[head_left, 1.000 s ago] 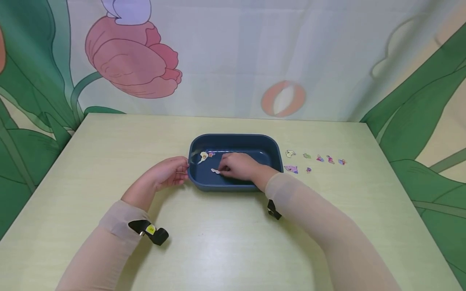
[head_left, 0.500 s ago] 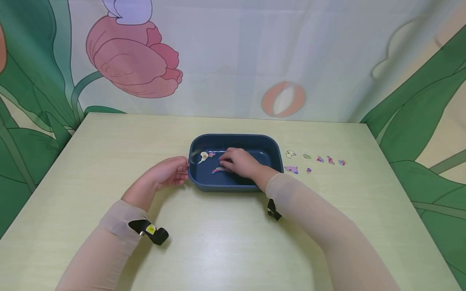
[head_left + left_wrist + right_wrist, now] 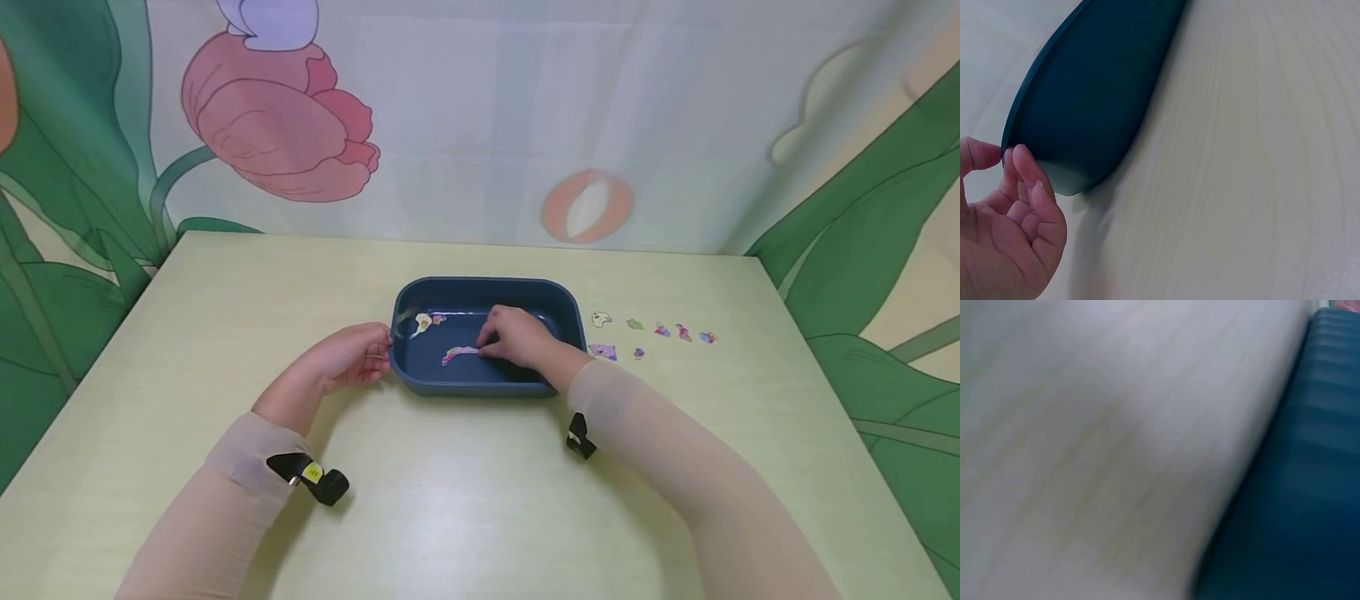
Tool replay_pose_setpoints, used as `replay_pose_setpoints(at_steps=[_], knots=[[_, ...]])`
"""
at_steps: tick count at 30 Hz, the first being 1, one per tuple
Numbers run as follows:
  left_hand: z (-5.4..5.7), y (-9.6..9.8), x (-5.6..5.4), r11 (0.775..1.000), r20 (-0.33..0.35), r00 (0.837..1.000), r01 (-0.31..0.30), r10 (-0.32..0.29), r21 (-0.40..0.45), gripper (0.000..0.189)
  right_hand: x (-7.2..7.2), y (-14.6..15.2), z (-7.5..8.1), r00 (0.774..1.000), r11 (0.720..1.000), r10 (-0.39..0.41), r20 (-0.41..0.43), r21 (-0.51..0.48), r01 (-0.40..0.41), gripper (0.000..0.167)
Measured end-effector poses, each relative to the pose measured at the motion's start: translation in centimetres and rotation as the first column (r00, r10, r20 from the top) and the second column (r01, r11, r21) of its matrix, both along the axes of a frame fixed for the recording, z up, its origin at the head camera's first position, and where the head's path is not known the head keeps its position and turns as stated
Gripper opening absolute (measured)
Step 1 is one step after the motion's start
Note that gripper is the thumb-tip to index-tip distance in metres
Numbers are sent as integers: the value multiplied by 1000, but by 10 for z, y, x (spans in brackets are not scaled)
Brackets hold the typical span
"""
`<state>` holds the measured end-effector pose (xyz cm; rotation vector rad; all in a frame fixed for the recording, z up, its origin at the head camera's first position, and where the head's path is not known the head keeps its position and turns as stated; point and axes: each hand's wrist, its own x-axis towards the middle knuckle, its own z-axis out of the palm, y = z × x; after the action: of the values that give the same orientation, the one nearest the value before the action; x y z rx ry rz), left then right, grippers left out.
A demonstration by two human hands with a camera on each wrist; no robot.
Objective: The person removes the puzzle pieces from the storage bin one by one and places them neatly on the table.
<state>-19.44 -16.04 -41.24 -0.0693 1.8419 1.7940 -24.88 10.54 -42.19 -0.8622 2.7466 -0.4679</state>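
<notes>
My left hand (image 3: pixel 357 352) pinches the left rim of the dark blue tray (image 3: pixel 480 389) between thumb and fingers, as the left wrist view also shows. Inside the tray is my right hand (image 3: pixel 517 337), thumb and fingertips together at the right end of a long, curved, multicoloured sticker (image 3: pixel 459 353). That sticker lies low over the tray floor, coloured face up. Toward the tray's left end are a cream-coloured sticker (image 3: pixel 422 323) and a small pinkish one beside it. In the right wrist view only the tray's outer wall (image 3: pixel 1297 506) and the tabletop show; the hand is out of sight.
Several small stickers lie on the table right of the tray, among them a white one (image 3: pixel 602 319), a purple one (image 3: pixel 603 352) and a green one (image 3: pixel 635 323). A pale wooden table (image 3: pixel 420 500) bears everything. Behind it hangs a printed curtain (image 3: pixel 450 125).
The curved sticker showed its white back a second ago and now shows its coloured face. My right hand has shifted right, to the sticker's right end. The left hand stays on the rim.
</notes>
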Motion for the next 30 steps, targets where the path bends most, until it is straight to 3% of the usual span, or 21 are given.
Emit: replay_pose_setpoints(at_steps=[9,19,30], knots=[[0,-2,0,1000,5,1000,-7,7,0,11,1,-8,2,999,998,23,-30,53,-22,11],[-1,2,-1,1000,6,1000,-10,10,-9,13,5,1,8,996,992,-28,-90,-124,16,13],[-1,1,-1,1000,0,1000,-10,10,7,15,14,23,20,994,976,-36,-103,-218,13,11]])
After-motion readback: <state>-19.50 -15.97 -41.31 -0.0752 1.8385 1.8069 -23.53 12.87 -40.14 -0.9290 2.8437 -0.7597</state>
